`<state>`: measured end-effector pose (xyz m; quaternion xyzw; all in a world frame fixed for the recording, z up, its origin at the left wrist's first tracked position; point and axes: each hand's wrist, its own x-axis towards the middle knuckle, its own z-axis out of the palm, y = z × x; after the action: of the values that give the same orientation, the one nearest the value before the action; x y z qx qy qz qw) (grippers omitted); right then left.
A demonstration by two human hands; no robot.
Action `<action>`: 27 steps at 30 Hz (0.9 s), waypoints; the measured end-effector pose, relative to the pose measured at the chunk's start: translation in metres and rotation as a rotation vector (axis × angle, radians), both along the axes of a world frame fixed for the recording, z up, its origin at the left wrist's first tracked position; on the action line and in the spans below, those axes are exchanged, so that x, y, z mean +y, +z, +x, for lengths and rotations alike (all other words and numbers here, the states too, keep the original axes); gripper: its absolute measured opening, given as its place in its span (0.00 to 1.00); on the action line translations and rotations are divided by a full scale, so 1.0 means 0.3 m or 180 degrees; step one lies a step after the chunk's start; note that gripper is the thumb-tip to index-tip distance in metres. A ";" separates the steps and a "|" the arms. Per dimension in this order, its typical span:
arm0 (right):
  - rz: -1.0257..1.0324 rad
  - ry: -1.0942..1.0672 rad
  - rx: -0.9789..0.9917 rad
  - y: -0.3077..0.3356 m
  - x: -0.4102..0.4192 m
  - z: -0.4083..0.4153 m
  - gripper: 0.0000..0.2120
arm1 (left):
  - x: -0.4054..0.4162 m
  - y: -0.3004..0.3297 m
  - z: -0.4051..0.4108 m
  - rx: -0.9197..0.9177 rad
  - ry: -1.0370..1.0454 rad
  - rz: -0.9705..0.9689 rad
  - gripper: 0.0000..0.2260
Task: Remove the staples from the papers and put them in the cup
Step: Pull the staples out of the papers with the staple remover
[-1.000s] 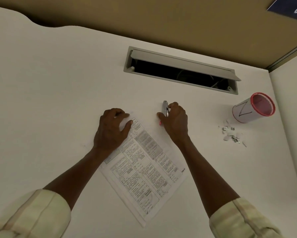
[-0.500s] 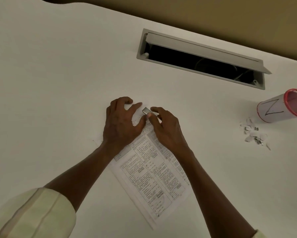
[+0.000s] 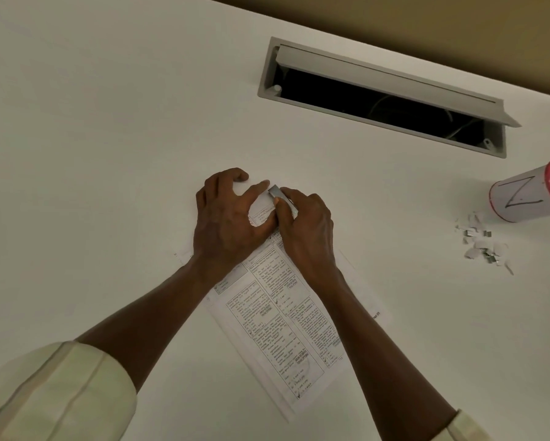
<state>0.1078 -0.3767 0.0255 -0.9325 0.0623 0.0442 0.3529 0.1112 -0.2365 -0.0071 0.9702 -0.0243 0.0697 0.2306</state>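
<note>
Your right hand (image 3: 302, 230) has brought the metal staple remover (image 3: 278, 196) from beside the papers (image 3: 286, 319) onto their top corner, gripping it. Your left hand (image 3: 226, 224) presses that corner flat, fingers spread. Extraction is about to begin; the cup (image 3: 528, 195) lies well right on the desk (image 3: 108, 122).

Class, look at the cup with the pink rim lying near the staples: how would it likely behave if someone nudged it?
The cup lies on its side on the table, so a nudge would probably roll it. It looks like thin paper, so likely light and easily shifted. It might scatter the staples beside it.
</note>
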 end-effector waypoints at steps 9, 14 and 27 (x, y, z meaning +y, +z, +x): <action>0.0087 0.0018 0.0089 0.008 -0.015 0.012 0.15 | 0.000 0.002 0.006 0.0102 -0.0020 0.0172 0.26; 0.0114 -0.0088 0.0110 -0.002 -0.015 0.020 0.16 | -0.001 0.004 0.007 0.0140 -0.0007 0.0165 0.26; -0.0074 0.0111 -0.0194 -0.007 -0.004 0.024 0.15 | 0.002 0.008 0.015 0.0223 0.0026 0.0094 0.28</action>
<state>0.1149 -0.3780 0.0234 -0.9384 0.0357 0.0211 0.3430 0.1157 -0.2358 -0.0046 0.9755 -0.0134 0.0362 0.2168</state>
